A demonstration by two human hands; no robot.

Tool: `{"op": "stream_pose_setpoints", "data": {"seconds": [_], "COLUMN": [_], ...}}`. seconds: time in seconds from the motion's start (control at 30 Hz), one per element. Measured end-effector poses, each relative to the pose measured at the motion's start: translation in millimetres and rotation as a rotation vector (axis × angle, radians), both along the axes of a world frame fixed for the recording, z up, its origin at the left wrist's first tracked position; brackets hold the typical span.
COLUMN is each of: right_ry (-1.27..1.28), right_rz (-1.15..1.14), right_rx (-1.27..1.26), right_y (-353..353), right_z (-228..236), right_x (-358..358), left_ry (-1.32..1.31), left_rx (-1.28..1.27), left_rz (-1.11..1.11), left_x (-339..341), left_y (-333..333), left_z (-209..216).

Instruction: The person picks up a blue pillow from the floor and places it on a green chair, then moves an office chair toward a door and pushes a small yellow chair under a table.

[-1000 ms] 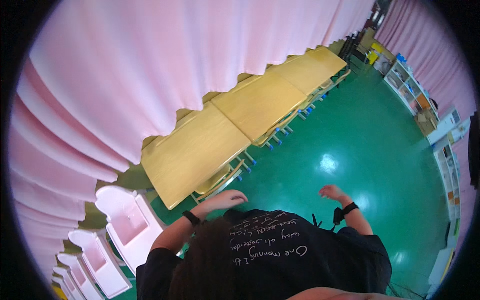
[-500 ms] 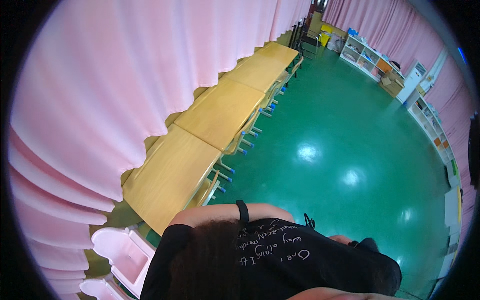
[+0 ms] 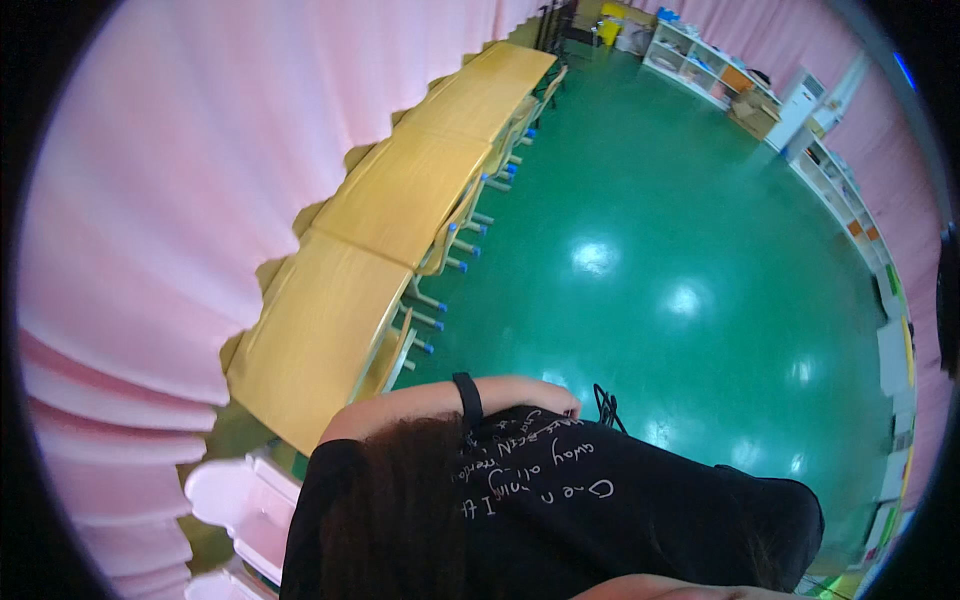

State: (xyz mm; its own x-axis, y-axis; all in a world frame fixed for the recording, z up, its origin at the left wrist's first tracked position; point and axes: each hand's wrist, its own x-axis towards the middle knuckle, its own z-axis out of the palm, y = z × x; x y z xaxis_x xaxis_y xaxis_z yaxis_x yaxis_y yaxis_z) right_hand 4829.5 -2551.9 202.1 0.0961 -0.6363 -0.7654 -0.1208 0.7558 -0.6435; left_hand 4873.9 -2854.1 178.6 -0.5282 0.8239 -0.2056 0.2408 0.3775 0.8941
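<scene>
My left forearm, with a black band round it, reaches across in front of my black T-shirt (image 3: 640, 470). At its end my left hand (image 3: 562, 399) shows only in part, close to the shirt's upper edge. Its fingers are mostly hidden, so what they hold, if anything, does not show. Just right of that hand, a looped black cord (image 3: 606, 408) stands out over the green floor (image 3: 640, 330). Whether the hand touches the cord I cannot tell. My right hand is out of sight behind the shirt.
Light wooden tables (image 3: 320, 320) run in a row beside a pink curtain (image 3: 190, 180), with small chairs (image 3: 385, 360) along them. Pink plastic seats (image 3: 265, 510) stand at lower left. White shelves (image 3: 700, 70), a cardboard box (image 3: 753, 113) and a tall white unit (image 3: 797, 108) line the far right.
The view has shifted, so the tables and shelves sit higher and further left. My left hand now shows at the shirt's edge. My right hand, partly visible before, has gone from sight.
</scene>
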Motion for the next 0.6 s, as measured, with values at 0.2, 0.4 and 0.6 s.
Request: {"op": "stream_pose_setpoints", "data": {"seconds": [0.2,0.4,0.6], "right_ry": [-0.047,-0.101,-0.185], "right_rz": [0.041,0.167,0.435], "right_rx": [-0.063,-0.142,-0.020], "right_y": [-61.0,-152.6,-277.5], "right_z": [-1.3,6.5,61.7], "right_x": [-22.8,-39.3,-21.9], "left_ry": [0.127,0.094,0.060], "left_rx": [0.008,-0.012,-0.085], "left_rz": [0.248,0.687,1.120], "left_x": [33.6,116.1,203.2], "left_y": [-36.5,-86.8,-88.0], "left_z": [-8.1,25.3,42.4]}}
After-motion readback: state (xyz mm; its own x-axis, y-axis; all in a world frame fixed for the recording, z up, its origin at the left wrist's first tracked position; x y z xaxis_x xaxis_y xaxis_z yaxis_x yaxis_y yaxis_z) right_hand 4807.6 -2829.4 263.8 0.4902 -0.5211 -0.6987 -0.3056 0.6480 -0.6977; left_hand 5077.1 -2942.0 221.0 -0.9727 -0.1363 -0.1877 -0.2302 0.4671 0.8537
